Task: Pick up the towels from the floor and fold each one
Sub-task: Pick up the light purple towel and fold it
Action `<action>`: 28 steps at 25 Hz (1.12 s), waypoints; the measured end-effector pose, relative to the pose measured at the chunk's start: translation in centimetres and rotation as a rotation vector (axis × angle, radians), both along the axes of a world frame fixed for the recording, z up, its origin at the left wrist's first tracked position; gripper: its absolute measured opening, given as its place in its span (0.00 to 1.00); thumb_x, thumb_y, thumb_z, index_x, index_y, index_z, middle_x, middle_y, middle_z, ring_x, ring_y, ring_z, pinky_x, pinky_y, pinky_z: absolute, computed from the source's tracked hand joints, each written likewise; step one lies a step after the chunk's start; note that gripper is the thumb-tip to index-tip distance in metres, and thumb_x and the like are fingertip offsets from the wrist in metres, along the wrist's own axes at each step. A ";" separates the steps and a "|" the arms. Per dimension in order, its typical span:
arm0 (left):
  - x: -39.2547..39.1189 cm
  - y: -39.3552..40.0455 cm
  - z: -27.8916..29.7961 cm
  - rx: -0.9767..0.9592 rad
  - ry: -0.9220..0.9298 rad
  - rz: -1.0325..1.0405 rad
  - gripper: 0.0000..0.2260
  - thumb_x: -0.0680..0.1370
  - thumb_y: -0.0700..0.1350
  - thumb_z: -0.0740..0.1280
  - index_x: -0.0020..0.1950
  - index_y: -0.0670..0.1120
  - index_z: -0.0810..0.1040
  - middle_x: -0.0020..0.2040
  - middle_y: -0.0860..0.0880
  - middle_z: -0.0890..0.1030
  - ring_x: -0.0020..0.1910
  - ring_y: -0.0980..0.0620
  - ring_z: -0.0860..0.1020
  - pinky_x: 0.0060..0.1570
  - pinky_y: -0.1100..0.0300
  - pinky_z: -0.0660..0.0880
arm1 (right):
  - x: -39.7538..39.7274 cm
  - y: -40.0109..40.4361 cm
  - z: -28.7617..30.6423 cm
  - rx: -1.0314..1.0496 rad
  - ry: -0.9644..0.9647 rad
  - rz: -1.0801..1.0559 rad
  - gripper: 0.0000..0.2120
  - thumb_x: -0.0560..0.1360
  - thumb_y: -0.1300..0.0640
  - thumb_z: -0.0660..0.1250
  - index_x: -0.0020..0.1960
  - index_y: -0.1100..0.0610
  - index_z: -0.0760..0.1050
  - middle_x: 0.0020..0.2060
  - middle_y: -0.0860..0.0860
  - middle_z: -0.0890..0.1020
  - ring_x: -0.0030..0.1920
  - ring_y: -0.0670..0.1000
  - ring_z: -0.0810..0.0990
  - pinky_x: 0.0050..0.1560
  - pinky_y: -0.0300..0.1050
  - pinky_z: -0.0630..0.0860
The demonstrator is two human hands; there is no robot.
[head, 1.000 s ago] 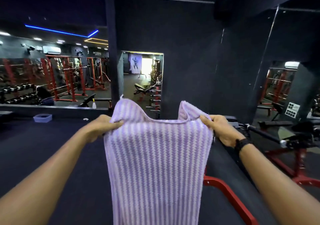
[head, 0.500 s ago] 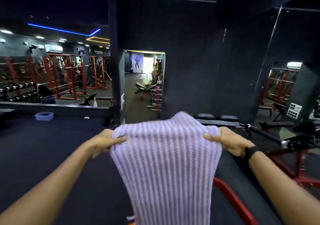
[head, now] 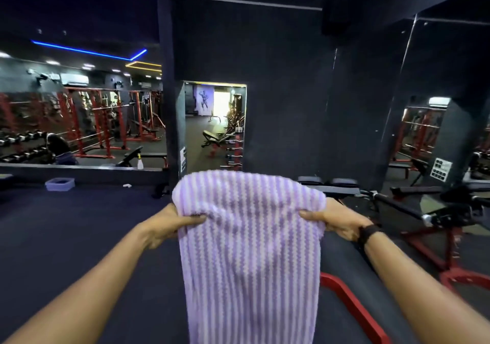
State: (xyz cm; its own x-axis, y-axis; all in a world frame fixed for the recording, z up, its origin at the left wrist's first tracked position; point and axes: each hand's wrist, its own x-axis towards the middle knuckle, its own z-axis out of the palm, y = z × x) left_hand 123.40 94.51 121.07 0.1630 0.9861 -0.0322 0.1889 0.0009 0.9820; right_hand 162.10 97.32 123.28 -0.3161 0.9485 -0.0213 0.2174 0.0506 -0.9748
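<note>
A purple-and-white striped towel (head: 249, 259) hangs in front of me, held up in the air at chest height. Its top edge is rolled over away from me into a rounded fold. My left hand (head: 169, 224) grips the towel's upper left side, thumb across the front. My right hand (head: 336, 219), with a black band on the wrist, grips the upper right side the same way. The towel's lower end runs out of the frame at the bottom.
A dark gym floor (head: 66, 237) spreads to the left. A red-framed bench (head: 350, 298) stands close on the right, with a barbell machine (head: 424, 211) behind it. A small lavender tub (head: 59, 184) sits by the mirrored wall. A dark pillar (head: 167, 105) rises ahead.
The towel's two raised upper corners have dropped forward, so the top now forms one rounded fold. Both hands have sunk a little lower in the view and kept their grip.
</note>
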 end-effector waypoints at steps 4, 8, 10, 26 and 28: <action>-1.3 -0.1 -0.4 -0.182 0.000 0.078 0.27 0.59 0.53 0.78 0.54 0.43 0.82 0.50 0.43 0.85 0.44 0.49 0.81 0.46 0.57 0.75 | 0.2 -0.5 0.4 -0.087 0.089 -0.053 0.20 0.71 0.64 0.72 0.60 0.71 0.75 0.39 0.54 0.86 0.37 0.48 0.85 0.33 0.37 0.79; -1.1 0.7 3.6 0.051 -0.299 0.048 0.31 0.49 0.59 0.83 0.47 0.47 0.85 0.47 0.48 0.85 0.43 0.53 0.83 0.45 0.60 0.78 | 0.6 0.5 5.4 0.036 0.173 0.047 0.42 0.53 0.47 0.84 0.60 0.67 0.76 0.48 0.56 0.85 0.45 0.50 0.85 0.42 0.42 0.81; -1.2 0.3 4.2 0.064 -0.135 -0.052 0.40 0.46 0.61 0.83 0.54 0.48 0.81 0.50 0.50 0.85 0.49 0.54 0.83 0.48 0.59 0.80 | 0.4 0.1 5.9 0.024 0.036 0.120 0.38 0.51 0.42 0.83 0.55 0.61 0.80 0.49 0.54 0.85 0.46 0.49 0.84 0.43 0.41 0.81; -2.0 0.6 9.6 0.030 0.181 -0.030 0.30 0.58 0.53 0.81 0.57 0.51 0.78 0.52 0.51 0.84 0.52 0.53 0.82 0.54 0.53 0.78 | -1.8 0.8 8.7 0.067 0.053 0.107 0.31 0.61 0.50 0.80 0.60 0.59 0.77 0.55 0.54 0.84 0.54 0.52 0.83 0.55 0.50 0.80; -2.4 1.3 9.6 0.063 0.187 0.137 0.20 0.66 0.47 0.79 0.55 0.48 0.79 0.55 0.47 0.83 0.53 0.50 0.80 0.54 0.51 0.77 | -1.9 1.2 8.5 0.091 0.028 0.015 0.39 0.51 0.47 0.84 0.57 0.61 0.78 0.52 0.55 0.84 0.51 0.53 0.84 0.51 0.49 0.81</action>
State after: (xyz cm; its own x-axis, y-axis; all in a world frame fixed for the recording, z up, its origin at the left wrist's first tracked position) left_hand 121.00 95.80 130.63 0.0243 0.9996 0.0131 0.3696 -0.0211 0.9290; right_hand 160.20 98.52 131.73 -0.3292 0.9414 0.0736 0.1886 0.1420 -0.9717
